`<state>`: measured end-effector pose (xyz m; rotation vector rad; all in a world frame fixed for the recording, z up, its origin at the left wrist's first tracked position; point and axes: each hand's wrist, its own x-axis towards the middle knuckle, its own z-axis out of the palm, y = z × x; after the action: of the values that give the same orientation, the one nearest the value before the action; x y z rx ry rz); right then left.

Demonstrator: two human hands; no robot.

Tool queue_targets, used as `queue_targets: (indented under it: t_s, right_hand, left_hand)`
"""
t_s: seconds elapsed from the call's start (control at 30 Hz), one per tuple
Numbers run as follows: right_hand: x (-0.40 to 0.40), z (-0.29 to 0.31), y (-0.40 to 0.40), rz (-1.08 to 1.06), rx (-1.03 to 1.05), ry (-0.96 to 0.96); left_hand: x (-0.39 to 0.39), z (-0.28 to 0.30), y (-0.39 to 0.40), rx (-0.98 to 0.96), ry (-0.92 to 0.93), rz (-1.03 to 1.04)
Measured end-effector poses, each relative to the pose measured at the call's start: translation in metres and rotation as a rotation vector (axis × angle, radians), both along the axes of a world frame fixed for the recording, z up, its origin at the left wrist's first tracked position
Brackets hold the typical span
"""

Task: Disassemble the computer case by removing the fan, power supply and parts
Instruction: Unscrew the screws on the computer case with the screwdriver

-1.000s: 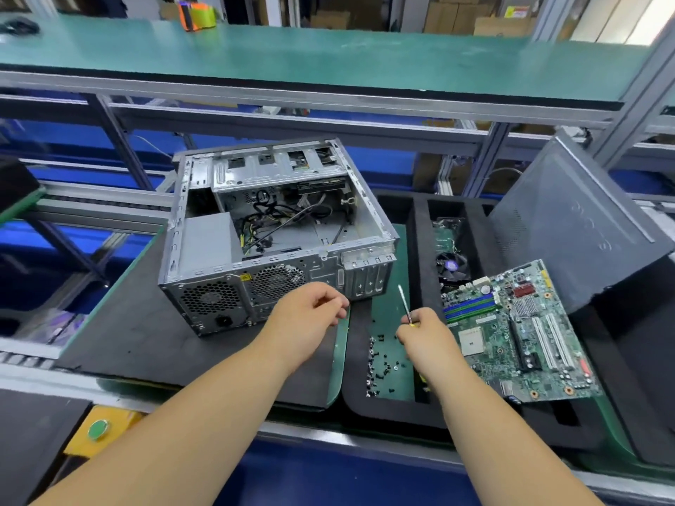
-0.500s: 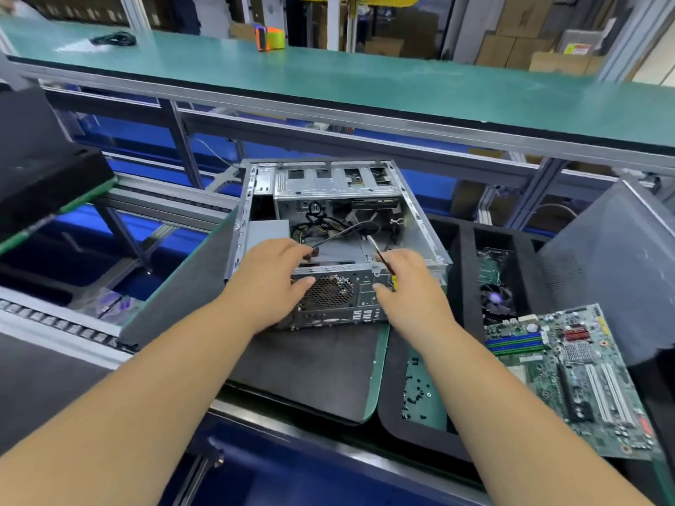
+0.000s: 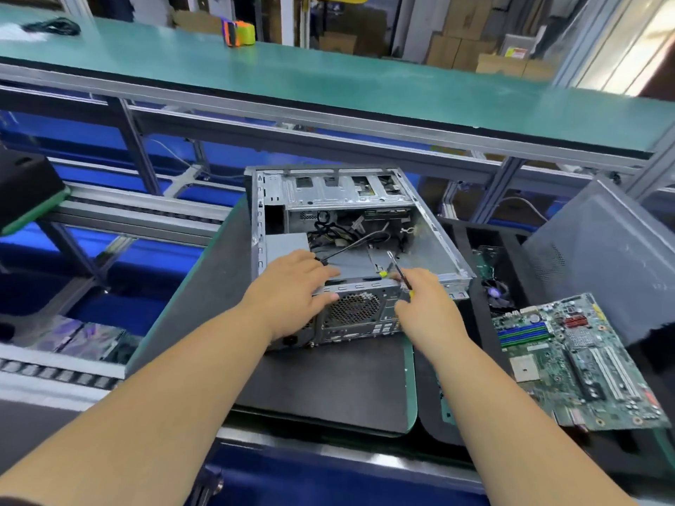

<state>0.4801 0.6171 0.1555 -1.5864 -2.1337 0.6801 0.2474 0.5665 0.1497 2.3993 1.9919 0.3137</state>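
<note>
The open grey computer case [image 3: 431,228] lies on its side on a black mat [image 3: 328,381], its rear panel with the round fan grille [image 3: 352,308] facing me. The grey power supply [image 3: 286,242] sits in the near left corner, with black cables [image 3: 350,242] beside it. My left hand [image 3: 292,290] rests over the rear top edge, fingers spread on the fan area. My right hand [image 3: 423,304] grips a small screwdriver [image 3: 398,268] with a yellow handle, its shaft pointing up into the case.
A removed green motherboard [image 3: 569,359] lies at the right on a black foam tray [image 3: 511,242], with a cooler fan [image 3: 493,292] behind it and the grey side panel [image 3: 606,257] leaning further right. A green shelf [image 3: 328,78] spans the back. A conveyor runs at the left.
Both hands left the screw tray area and reached to the case's rear edge. The left hand now lies on the fan corner; the right brought the screwdriver over the case.
</note>
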Motion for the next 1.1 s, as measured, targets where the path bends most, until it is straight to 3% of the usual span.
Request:
queue_targets:
  t_s: [0.33,0.6,0.73,0.9,1.1]
  right_hand:
    - [-0.03,-0.009,-0.047,-0.185,0.044,0.073]
    - [-0.024,-0.017,-0.077,-0.385,0.101,0.332]
    - [-0.008,-0.025,-0.084,-0.31,0.022,0.336]
    - [0.01,-0.042,-0.099,-0.188,-0.033,0.393]
    - [0.014,-0.061,-0.111,-0.174,-0.182,0.492]
  left_hand:
    - [-0.036,-0.004,-0.003,-0.007,-0.035,-0.146]
    - [-0.03,-0.005,-0.003,-0.038,-0.003,-0.102]
    - [-0.017,-0.005,-0.01,-0.002,0.017,-0.061]
    - [0.016,-0.001,-0.024,0.023,-0.113,-0.002]
    - [0.034,0.005,-0.03,0.017,-0.067,0.026]
